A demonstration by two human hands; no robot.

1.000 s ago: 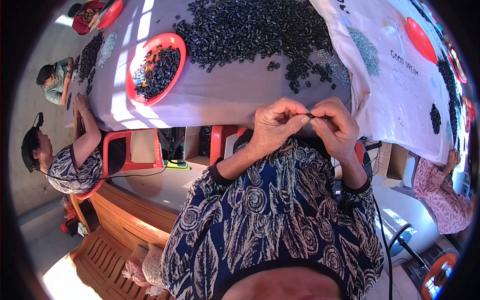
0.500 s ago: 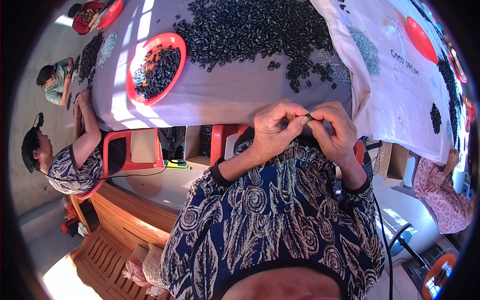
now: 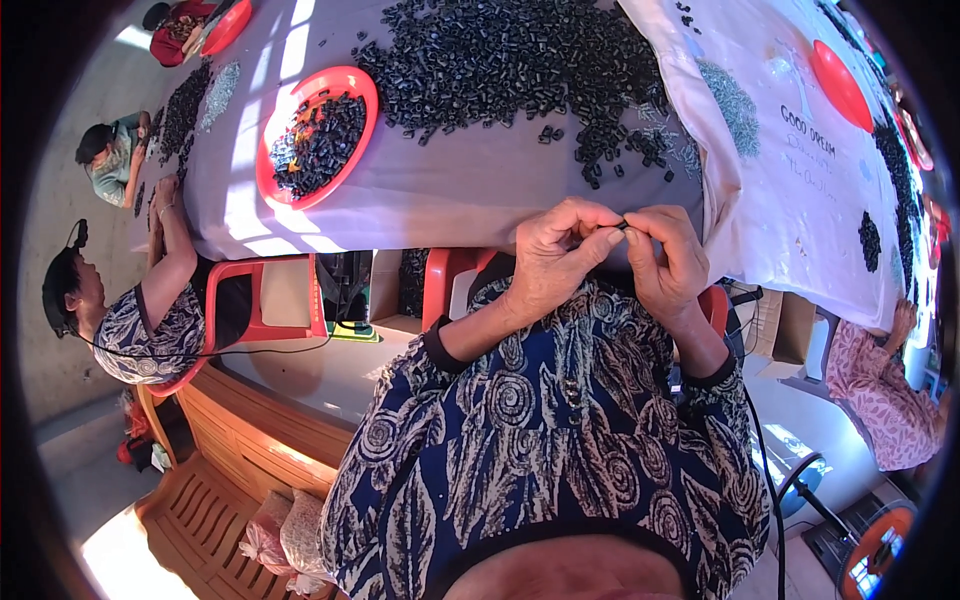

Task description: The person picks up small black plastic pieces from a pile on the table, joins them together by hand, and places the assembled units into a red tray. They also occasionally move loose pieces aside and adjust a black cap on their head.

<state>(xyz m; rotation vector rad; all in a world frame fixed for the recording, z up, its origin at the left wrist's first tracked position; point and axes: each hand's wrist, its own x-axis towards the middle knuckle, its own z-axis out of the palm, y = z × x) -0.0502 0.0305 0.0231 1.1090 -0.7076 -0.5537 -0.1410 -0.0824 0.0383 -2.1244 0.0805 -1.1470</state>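
Note:
Between my fingertips is a small black cylindrical piece (image 3: 622, 225), mostly covered by the fingers. My left hand (image 3: 562, 252) pinches it from the left with thumb and forefinger. From the right, my right hand (image 3: 668, 255) grips it the same way, so the two hands meet in front of my chest at the table's near edge. Past them on the cloth lies a large heap of similar black pieces (image 3: 500, 70). Small clear pieces (image 3: 655, 125) are scattered at the heap's right end. A red plate (image 3: 262, 165) at the left holds more black pieces with some orange bits.
A grey cloth covers the table (image 3: 430, 205); a white printed cloth (image 3: 770, 220) lies to its right. Another red plate (image 3: 840, 85) and a clear-piece pile (image 3: 735, 110) are on it. Co-workers sit at left and right. A red chair (image 3: 255, 300) and wooden bench (image 3: 230, 450) stand behind.
My hands have shifted slightly, with the fingertips closing further over the black piece. The view has moved a little; the piles look the same.

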